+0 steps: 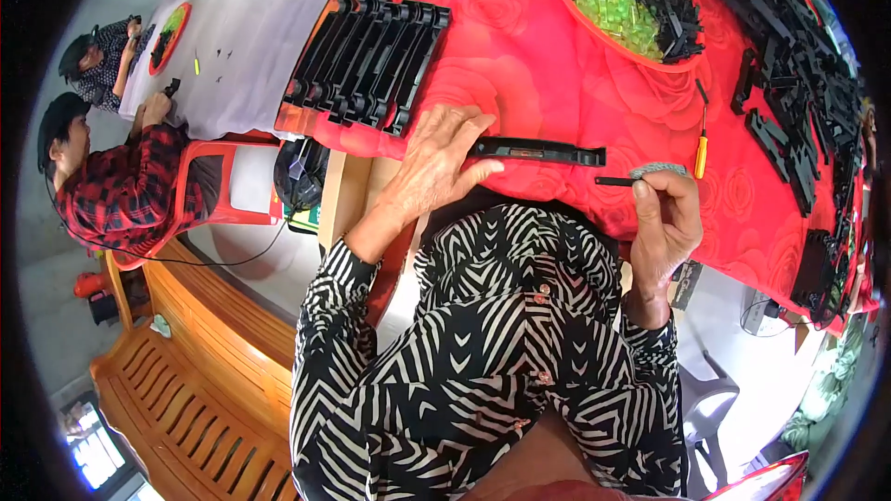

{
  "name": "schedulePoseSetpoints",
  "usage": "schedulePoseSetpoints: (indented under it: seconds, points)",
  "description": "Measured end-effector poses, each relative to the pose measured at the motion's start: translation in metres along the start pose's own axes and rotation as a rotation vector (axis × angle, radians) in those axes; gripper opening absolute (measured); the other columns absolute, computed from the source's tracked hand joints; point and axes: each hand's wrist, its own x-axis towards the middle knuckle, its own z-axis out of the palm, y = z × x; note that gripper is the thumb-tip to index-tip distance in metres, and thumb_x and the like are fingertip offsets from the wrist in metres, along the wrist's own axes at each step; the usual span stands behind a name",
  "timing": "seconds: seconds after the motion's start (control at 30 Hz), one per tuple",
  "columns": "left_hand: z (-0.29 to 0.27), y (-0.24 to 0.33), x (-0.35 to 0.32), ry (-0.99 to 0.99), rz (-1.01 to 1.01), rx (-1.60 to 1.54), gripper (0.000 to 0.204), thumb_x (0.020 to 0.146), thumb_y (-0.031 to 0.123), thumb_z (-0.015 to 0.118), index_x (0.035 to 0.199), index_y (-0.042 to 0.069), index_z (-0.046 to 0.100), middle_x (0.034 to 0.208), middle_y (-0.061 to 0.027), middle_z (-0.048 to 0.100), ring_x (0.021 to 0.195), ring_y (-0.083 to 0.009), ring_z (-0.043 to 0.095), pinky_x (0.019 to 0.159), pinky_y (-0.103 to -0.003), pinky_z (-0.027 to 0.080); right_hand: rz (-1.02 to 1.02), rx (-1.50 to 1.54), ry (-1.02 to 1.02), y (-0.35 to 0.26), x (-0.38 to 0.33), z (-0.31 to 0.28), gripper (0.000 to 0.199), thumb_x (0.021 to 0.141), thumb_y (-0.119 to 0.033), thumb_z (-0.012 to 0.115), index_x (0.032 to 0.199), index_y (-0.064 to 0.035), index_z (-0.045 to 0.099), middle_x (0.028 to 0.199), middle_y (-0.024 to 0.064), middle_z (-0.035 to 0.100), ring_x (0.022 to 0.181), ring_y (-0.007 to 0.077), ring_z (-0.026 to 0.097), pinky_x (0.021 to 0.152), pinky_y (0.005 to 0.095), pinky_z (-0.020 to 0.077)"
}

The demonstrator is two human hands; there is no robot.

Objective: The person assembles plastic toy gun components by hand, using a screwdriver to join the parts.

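Head view: your left hand (432, 162) grips a black housing (561, 154), apparently to steady it; your right hand (670, 224) pinches a black strip (613, 181) near the housing's free end.

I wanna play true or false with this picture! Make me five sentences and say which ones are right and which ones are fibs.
1. The left hand holds one end of a long black piece. True.
2. The right hand is empty. False: the right hand pinches a thin black strip.
3. A tool with a yellow handle lies on the red tablecloth. True.
4. The green pieces are in a blue bucket. False: the green pieces are in a red tray.
5. The sleeves are black and white. True.
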Motion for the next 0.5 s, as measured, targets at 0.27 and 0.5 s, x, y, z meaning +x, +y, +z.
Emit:
schedulePoseSetpoints:
  seconds: [0.27, 0.5]
  points:
    - [0.013, -0.005, -0.010, -0.010, -0.069, 0.009, 0.059, 0.070, 0.026, 0.073, 0.118, 0.001, 0.051, 0.110, -0.0159, 0.051, 0.099, -0.0329, 0.048, 0.083, -0.043, 0.039, 0.207, -0.028, 0.005, 0.018, 0.007, 0.002, 0.012, 0.079, 0.006, 0.063, 0.087, 0.0011, 0.056, 0.086, 0.0046, 0.052, 0.080, 0.0121, 0.049, 0.075, 0.0221, 0.0387]
    - [0.009, -0.001, -0.009, -0.040, -0.139, -0.030, 0.058, 0.070, 0.028, 0.073, 0.117, 0.001, 0.052, 0.111, -0.0159, 0.051, 0.098, -0.0329, 0.049, 0.083, -0.043, 0.040, 0.325, 0.038, -0.076, 0.034, 0.011, 0.008, 0.013, 0.078, 0.005, 0.065, 0.088, 0.0008, 0.057, 0.087, 0.0051, 0.051, 0.077, 0.0108, 0.047, 0.071, 0.0210, 0.0377]
